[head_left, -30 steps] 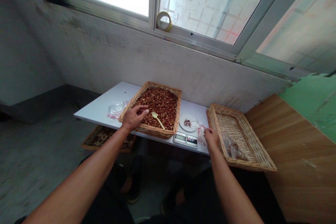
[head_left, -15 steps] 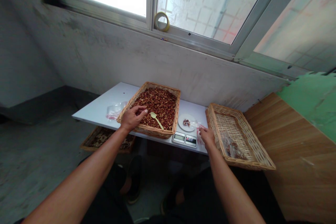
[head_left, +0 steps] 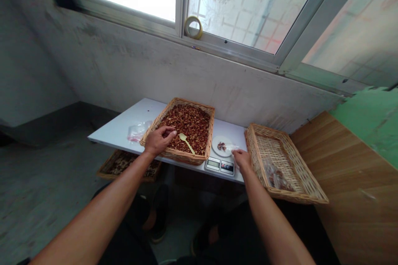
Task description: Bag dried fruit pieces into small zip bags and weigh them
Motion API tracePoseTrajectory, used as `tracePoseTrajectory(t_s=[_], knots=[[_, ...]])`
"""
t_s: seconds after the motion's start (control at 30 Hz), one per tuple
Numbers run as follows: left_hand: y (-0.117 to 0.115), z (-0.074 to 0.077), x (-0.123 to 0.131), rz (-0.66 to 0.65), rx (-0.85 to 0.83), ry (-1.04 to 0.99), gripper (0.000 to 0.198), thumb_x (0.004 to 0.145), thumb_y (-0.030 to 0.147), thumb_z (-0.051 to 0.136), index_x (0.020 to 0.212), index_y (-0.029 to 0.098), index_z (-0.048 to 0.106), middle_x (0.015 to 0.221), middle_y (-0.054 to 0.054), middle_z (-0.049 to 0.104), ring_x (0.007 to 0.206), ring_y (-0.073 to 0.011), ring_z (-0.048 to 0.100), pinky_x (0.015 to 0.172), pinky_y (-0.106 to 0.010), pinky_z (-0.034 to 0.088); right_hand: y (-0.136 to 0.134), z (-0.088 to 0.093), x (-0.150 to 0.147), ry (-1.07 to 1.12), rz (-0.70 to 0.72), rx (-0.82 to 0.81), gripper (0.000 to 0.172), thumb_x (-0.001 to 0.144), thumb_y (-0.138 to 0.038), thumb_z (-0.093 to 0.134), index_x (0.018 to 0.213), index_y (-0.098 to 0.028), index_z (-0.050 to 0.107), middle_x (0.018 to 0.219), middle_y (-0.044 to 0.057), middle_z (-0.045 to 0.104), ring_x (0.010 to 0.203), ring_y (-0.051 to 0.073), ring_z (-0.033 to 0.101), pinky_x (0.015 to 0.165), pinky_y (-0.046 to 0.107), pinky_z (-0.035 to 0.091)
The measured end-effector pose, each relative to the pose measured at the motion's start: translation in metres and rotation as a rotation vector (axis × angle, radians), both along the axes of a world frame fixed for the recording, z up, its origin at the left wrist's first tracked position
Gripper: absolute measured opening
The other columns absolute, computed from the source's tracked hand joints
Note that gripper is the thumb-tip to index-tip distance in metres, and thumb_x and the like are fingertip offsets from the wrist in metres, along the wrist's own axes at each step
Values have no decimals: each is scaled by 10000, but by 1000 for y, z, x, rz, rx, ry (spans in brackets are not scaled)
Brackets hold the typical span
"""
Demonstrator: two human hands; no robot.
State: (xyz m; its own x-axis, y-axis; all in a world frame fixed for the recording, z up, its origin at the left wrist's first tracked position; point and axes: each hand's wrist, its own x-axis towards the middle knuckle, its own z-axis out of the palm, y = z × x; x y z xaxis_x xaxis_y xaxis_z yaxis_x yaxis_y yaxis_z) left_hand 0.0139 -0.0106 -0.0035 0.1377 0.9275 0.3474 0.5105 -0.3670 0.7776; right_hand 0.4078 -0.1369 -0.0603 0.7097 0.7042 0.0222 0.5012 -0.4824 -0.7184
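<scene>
My left hand (head_left: 158, 140) rests over the near left rim of a wicker basket (head_left: 189, 158) full of reddish-brown dried pieces (head_left: 192, 122). Its fingers are loosely curled, thumb apart, and nothing shows in them. On the pieces lies a pale yellow-green spoon (head_left: 187, 143). Beside the basket, a digital kitchen scale (head_left: 220, 166) bears a white plate (head_left: 217, 149) with a few brown pieces (head_left: 222, 146). My right hand (head_left: 242, 159), at the plate's right edge, pinches a clear plastic bag (head_left: 230, 148); its fingertips partly hide the bag.
To the right, a second wicker basket (head_left: 287, 149) holds filled clear bags (head_left: 276, 176). More clear bags (head_left: 137, 131) lie on the white table (head_left: 124, 122) at left. Another basket (head_left: 107, 170) sits below the table. A tape roll (head_left: 193, 27) stands on the windowsill.
My right hand has moved slightly left toward the plate, with the clear bag at its fingertips. My left hand stays at the basket rim. The view has shifted slightly.
</scene>
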Motion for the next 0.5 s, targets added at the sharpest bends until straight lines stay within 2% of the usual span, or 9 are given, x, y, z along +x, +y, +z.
tracePoseTrajectory(t_s=[0.13, 0.27, 0.4, 0.5], knots=[[1, -1, -1, -6, 4, 3, 418, 840, 579, 636, 1052, 237, 750, 922, -30, 772, 768, -191, 684, 702, -282, 508, 11, 24, -15, 44, 48, 136, 310, 758, -466, 625, 817, -182, 735, 771, 49, 754, 686, 212, 713, 621, 267, 503], [1, -2, -1, -22, -5, -11, 421, 840, 583, 635, 1046, 233, 744, 908, -31, 767, 757, -189, 681, 680, -276, 506, 25, 62, -41, 185, 190, 396, 280, 728, -424, 698, 844, -171, 669, 756, 25, 720, 576, 174, 694, 552, 243, 487], [0, -1, 0, -19, -5, -2, 422, 837, 580, 640, 1043, 226, 743, 905, -38, 767, 761, -195, 683, 684, -280, 509, 32, 101, -75, 345, 305, 534, 293, 724, -378, 745, 896, -175, 623, 797, 14, 723, 578, 147, 695, 507, 204, 456], [-1, 2, -1, -49, -25, 6, 438, 833, 581, 642, 1057, 216, 739, 924, -45, 771, 784, -203, 692, 712, -289, 520, 35, 120, -104, 535, 363, 567, 361, 713, -367, 782, 971, -171, 622, 791, 15, 729, 615, 147, 704, 458, 173, 416]])
